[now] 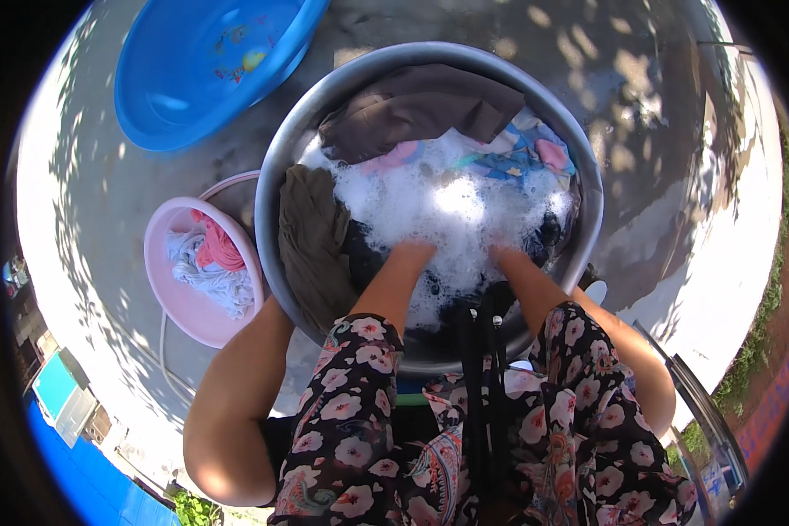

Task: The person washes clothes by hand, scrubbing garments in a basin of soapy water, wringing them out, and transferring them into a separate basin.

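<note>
Both forearms reach down into a large round metal basin (595,197) of sudsy water and laundry. My left hand (505,253) and my right hand (415,250) are sunk in white foam (427,197) from about the wrist, so their fingers are hidden. Dark wet cloth (447,315) lies around and below them. Along the basin's far side rests a dark brown garment (427,108), beside a blue and pink patterned cloth (526,154). An olive-brown garment (312,237) hangs against the left inner wall.
Left of the basin stands a pink plastic basin (161,289) holding light bluish cloth (204,276) and coral-pink cloth (220,246). A blue plastic tub (164,79) sits at the upper left. A pale hose (164,342) runs over the concrete floor (105,197).
</note>
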The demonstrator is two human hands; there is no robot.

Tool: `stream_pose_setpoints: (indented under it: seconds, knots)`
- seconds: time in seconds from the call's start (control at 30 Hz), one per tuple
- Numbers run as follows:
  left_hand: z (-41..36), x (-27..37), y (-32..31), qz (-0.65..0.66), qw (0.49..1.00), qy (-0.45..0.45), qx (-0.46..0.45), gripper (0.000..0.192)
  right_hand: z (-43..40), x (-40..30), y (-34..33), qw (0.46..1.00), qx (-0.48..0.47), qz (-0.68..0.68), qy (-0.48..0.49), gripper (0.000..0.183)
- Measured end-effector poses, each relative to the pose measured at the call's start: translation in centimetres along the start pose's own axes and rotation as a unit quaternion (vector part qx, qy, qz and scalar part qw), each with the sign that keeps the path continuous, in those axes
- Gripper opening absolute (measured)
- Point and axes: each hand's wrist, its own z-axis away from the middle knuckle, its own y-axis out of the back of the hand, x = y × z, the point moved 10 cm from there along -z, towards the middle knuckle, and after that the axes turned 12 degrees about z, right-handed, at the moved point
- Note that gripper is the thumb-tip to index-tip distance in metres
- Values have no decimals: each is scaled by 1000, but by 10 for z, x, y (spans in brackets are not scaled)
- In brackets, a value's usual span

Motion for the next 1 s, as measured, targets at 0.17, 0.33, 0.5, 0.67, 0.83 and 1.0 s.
stream_pose_setpoints:
  seconds: [0.17,0.33,0.5,0.67,0.83,1.0]
  knots:
    - [61,38,34,-77,988,-14,-136,59,-73,-57,111,931,-334,26,-146,31]
    - [126,38,45,61,957,-161,233,63,-44,-89,195,993,-7,-39,-115,31]
    - [139,4,5,319,908,-127,241,53,-36,-94,222,988,-80,-7,-133,31]
    - [160,4,3,496,840,-134,173,44,-79,-105,335,901,-73,-381,-192,34]
    - [171,17,3,638,749,-158,86,42,-112,-167,481,912,30,-403,-65,27]
    - [220,66,14,768,603,-194,-94,63,-95,-193,560,900,69,-426,-63,35]
